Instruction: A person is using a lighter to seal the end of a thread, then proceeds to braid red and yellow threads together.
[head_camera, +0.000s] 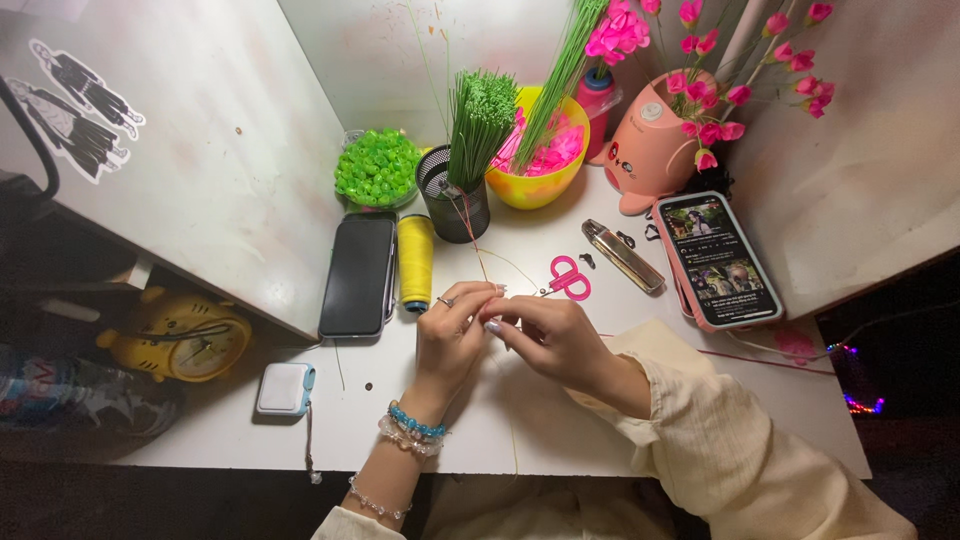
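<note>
White desk (560, 420), cluttered. Left hand (452, 335) and right hand (548, 335) pinching thin green stem (512, 440) at centre; scissors (568, 277) at one o'clock. Risk: slipping, kinking under tight pinch.

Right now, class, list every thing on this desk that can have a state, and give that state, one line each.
Left hand: fingers pinched on a thin wire stem.
Right hand: fingers pinched on the same stem.
Phone in pink case: screen lit, lying flat.
Dark phone: screen dark, lying flat.
Pink scissors: lying on the desk, unheld.
Yellow thread spool: lying on its side.
Mesh cup: upright, holding green stems.
Yellow bowl: holds pink petals.
</note>
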